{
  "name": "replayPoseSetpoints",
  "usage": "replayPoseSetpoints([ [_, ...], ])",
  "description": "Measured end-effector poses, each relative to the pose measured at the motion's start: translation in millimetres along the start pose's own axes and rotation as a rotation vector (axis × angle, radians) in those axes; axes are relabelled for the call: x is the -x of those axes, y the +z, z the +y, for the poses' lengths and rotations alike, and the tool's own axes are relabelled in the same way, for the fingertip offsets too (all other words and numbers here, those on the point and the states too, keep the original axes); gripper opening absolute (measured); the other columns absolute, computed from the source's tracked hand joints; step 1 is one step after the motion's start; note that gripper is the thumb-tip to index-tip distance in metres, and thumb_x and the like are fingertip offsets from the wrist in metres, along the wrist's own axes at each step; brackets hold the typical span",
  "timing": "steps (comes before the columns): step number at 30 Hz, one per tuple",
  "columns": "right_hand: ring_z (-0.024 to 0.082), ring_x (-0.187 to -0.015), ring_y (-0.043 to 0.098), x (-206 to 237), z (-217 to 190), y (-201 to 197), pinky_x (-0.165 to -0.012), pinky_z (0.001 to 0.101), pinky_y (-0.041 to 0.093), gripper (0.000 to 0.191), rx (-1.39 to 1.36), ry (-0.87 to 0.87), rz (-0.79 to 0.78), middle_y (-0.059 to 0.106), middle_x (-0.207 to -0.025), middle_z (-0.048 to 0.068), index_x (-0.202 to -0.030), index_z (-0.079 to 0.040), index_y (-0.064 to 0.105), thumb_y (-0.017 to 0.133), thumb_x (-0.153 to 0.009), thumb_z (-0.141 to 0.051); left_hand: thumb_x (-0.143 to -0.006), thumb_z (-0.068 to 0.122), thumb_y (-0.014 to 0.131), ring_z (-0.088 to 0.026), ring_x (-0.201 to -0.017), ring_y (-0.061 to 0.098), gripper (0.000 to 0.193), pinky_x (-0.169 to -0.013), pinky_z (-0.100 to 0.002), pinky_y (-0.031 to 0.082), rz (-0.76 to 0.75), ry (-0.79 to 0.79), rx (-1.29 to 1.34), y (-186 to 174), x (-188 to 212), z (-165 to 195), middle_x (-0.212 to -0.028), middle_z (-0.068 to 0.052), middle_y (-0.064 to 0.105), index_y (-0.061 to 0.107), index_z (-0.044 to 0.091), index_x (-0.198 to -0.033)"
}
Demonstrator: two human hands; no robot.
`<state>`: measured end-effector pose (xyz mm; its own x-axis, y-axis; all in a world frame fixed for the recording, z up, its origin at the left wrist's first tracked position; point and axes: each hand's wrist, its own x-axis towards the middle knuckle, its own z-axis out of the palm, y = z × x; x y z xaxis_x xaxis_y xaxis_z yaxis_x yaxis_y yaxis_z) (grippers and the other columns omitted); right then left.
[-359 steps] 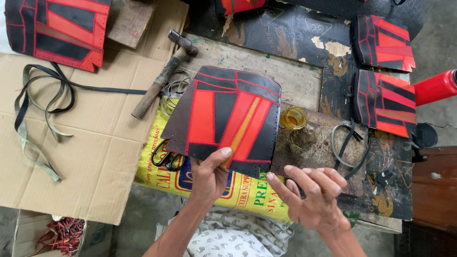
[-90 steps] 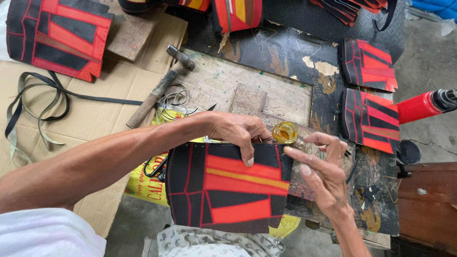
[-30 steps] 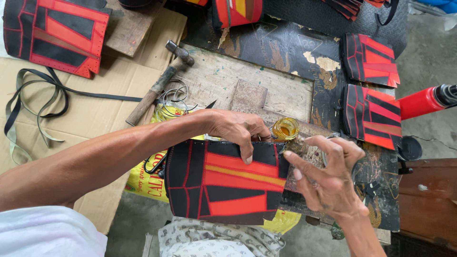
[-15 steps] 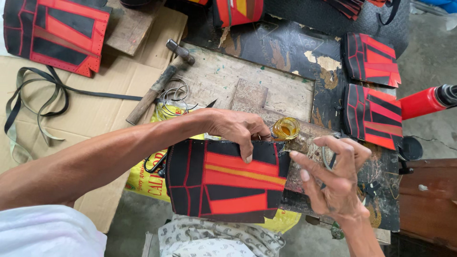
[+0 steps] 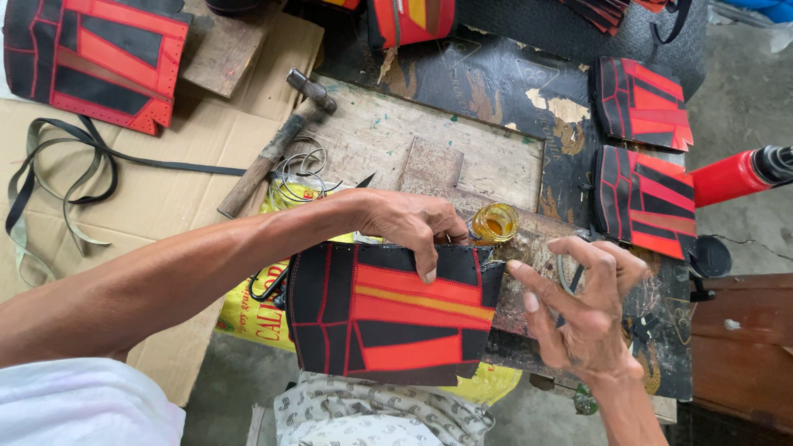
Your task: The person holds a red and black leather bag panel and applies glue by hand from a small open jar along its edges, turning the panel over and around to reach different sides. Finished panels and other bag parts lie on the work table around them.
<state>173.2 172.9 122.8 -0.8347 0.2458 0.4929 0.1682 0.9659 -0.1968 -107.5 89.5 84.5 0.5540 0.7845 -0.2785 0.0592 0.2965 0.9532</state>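
The left hand (image 5: 413,227) is pinching the top edge of a red-and-black panel (image 5: 388,310). The right hand (image 5: 582,310) is hovering open, fingers spread, beside a small glue jar (image 5: 494,223).

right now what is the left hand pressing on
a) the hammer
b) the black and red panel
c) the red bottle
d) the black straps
b: the left hand has its fingers laid on the top edge of the black and red panel, beside the small jar of amber liquid; the hammer lies untouched.

Red-black panel (image 5: 388,318): matt synthetic leather, stitched. Workboard (image 5: 487,161): rough, glue-stained wood. Cardboard (image 5: 157,198): matt. Jar (image 5: 494,223): glossy.
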Motion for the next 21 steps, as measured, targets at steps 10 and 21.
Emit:
replayPoseSetpoints([
  [10, 0.033, -0.119, 0.038, -4.8, -10.3, 1.1, -0.107, 0.046, 0.025, 0.034, -0.089, -0.064, -0.036, 0.053, -0.126, 0.011, -0.112, -0.017, 0.079, 0.067, -0.08, -0.019, -0.065, 0.003, 0.075, -0.012, -0.074, 0.069, 0.04, -0.066, -0.028, 0.058, -0.005, -0.005, -0.005, 0.5, 0.1, 0.7, -0.086, -0.007, 0.075, 0.071, -0.003, -0.104],
  [21, 0.033, -0.119, 0.038, -6.2, -16.0, 7.3, -0.106, 0.0455, 0.025, 0.031, -0.093, -0.082, -0.082, 0.051, -0.128, 0.01, -0.112, -0.019, 0.079, 0.068, -0.083, -0.019, -0.066, 0.004, 0.076, -0.012, -0.074, 0.069, 0.041, -0.066, -0.028, 0.058, -0.001, -0.013, -0.028, 1.6, -0.5, 2.5, -0.086, -0.008, 0.076, 0.07, -0.002, -0.106],
])
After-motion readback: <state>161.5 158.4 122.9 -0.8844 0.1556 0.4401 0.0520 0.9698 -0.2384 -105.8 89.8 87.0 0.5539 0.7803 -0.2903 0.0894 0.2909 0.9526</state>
